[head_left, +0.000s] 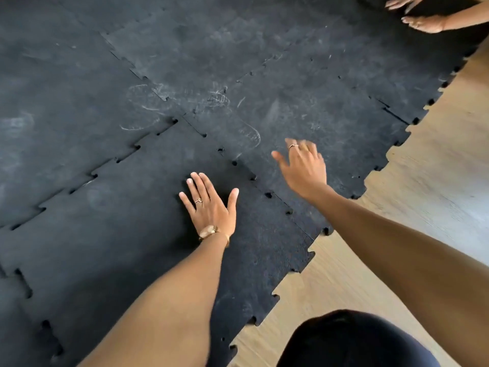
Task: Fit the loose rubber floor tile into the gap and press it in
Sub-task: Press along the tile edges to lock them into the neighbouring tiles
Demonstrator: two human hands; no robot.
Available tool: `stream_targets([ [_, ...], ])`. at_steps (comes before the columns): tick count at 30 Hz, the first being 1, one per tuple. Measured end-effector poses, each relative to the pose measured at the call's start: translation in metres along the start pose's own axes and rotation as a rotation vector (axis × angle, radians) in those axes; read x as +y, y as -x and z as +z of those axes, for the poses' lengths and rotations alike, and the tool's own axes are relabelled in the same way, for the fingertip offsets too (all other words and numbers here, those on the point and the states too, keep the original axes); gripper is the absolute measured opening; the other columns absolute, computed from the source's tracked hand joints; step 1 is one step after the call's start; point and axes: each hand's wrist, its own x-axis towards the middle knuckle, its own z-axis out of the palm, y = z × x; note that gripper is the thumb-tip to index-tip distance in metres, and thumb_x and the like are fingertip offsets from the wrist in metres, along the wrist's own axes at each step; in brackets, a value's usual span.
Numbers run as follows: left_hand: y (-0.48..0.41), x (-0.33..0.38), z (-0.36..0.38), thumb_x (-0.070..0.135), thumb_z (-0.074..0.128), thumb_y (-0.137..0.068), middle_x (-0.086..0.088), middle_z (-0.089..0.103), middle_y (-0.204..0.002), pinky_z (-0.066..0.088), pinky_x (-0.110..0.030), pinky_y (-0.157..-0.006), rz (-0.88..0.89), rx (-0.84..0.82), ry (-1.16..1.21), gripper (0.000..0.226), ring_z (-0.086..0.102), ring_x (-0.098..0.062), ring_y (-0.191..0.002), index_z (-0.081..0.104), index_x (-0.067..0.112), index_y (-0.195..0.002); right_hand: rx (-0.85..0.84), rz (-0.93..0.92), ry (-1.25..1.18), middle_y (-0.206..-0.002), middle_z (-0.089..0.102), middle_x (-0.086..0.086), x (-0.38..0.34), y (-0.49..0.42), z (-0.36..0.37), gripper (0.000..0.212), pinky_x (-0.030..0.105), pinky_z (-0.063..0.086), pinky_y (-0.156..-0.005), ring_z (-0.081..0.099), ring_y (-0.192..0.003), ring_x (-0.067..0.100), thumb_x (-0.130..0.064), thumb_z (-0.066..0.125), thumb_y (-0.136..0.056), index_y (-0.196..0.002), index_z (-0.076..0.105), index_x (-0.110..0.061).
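A black rubber floor tile point(137, 234) with puzzle-shaped edges lies in the near row of the mat, its teeth meeting those of the tiles around it. My left hand point(210, 205) rests flat on it, fingers spread, with a ring and a wrist bracelet. Raised and blurred, my right hand point(303, 165) hovers with its fingers apart over the neighbouring dusty tile point(304, 120), beside the toothed seam point(251, 178) between the two tiles. Neither hand holds anything.
Interlocked black tiles point(185, 49) cover the floor to the left and far side. Bare wooden floor point(423, 181) shows at the right, along the mat's toothed edge. Another person's two hands point(423, 22) rest on the mat at the top right. My dark-clad knee point(357, 340) is at the bottom.
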Motion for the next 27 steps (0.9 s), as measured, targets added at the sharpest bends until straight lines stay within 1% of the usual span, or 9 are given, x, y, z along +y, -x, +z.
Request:
stream_targets([
  [2,-0.004,0.004,0.01,0.068,0.01,-0.092,-0.017,-0.001,-0.162,-0.001,-0.055,-0.119,-0.052,0.075,-0.028,0.087,0.002,-0.031,-0.15,0.001,0.007,-0.154,0.244,-0.07,-0.154,-0.149,0.039,0.011,-0.001,-0.005,0.012,0.064,0.045,0.023,-0.115,0.02,-0.145,0.029,-0.052,0.031,-0.1,-0.147,0.032,-0.008],
  [4,-0.006,0.002,0.018,0.066,0.008,-0.094,-0.018,0.002,-0.162,-0.002,-0.058,-0.118,-0.029,0.099,-0.08,0.083,0.003,-0.034,-0.149,0.005,0.011,-0.155,0.393,-0.011,-0.338,-0.154,0.032,0.01,-0.006,0.0,0.029,0.065,0.046,0.015,-0.119,0.012,-0.147,0.028,-0.052,0.03,-0.1,-0.149,0.027,-0.009],
  [9,-0.009,0.0,0.028,0.063,0.016,-0.095,-0.018,0.012,-0.161,0.001,-0.06,-0.117,-0.022,0.156,-0.102,0.078,0.008,-0.037,-0.149,0.012,0.013,-0.155,0.11,0.096,-0.036,-0.162,-0.001,0.011,-0.001,0.017,0.093,0.074,0.062,-0.006,-0.115,-0.01,-0.148,0.033,-0.059,0.012,-0.096,-0.155,0.003,-0.015],
  [14,-0.006,0.002,0.02,0.061,0.016,-0.095,-0.018,0.011,-0.161,0.004,-0.061,-0.117,-0.029,0.119,-0.088,0.078,0.007,-0.036,-0.149,0.011,0.013,-0.156,0.015,0.128,0.053,-0.162,-0.008,0.007,-0.002,0.015,0.087,0.079,0.063,-0.009,-0.113,-0.016,-0.147,0.028,-0.065,0.002,-0.09,-0.154,-0.006,-0.018],
  [16,-0.008,0.002,0.022,0.061,0.017,-0.095,-0.018,0.014,-0.161,0.005,-0.061,-0.117,-0.04,0.133,-0.099,0.077,0.01,-0.037,-0.148,0.013,0.013,-0.155,0.063,0.151,-0.037,-0.162,-0.007,0.007,-0.006,0.009,0.079,0.083,0.063,-0.009,-0.113,-0.016,-0.147,0.028,-0.067,0.002,-0.089,-0.154,-0.005,-0.015],
  [20,-0.01,0.002,0.024,0.062,0.015,-0.095,-0.017,0.012,-0.161,0.004,-0.06,-0.117,-0.035,0.147,-0.119,0.077,0.009,-0.036,-0.149,0.014,0.014,-0.155,0.425,0.28,-0.197,-0.162,0.008,0.01,-0.017,-0.032,0.055,0.08,0.06,-0.014,-0.111,-0.004,-0.148,0.032,-0.066,0.009,-0.094,-0.154,0.009,-0.014],
  [21,-0.011,0.001,0.025,0.062,0.015,-0.095,-0.017,0.012,-0.161,0.004,-0.06,-0.117,-0.032,0.158,-0.124,0.077,0.009,-0.036,-0.149,0.014,0.014,-0.155,0.419,0.275,-0.122,-0.162,0.008,0.01,-0.02,-0.034,0.056,0.079,0.061,-0.015,-0.11,-0.003,-0.148,0.034,-0.066,0.009,-0.094,-0.154,0.009,-0.014],
  [24,-0.008,0.0,0.026,0.06,0.019,-0.095,-0.018,0.014,-0.161,0.004,-0.06,-0.117,-0.036,0.17,-0.131,0.076,0.011,-0.037,-0.148,0.015,0.013,-0.155,0.084,0.271,0.037,-0.162,-0.007,0.011,-0.024,-0.019,0.081,0.082,0.071,-0.007,-0.109,-0.013,-0.147,0.034,-0.067,0.004,-0.091,-0.155,0.003,-0.015],
  [27,-0.009,0.004,0.017,0.058,0.027,-0.096,-0.02,0.022,-0.158,0.005,-0.058,-0.116,-0.064,0.127,-0.139,0.073,0.02,-0.039,-0.145,0.024,0.011,-0.153,0.027,0.316,0.014,-0.162,-0.007,0.008,-0.018,-0.02,0.092,0.083,0.073,-0.006,-0.106,-0.016,-0.147,0.031,-0.067,0.0,-0.09,-0.155,0.006,-0.016],
])
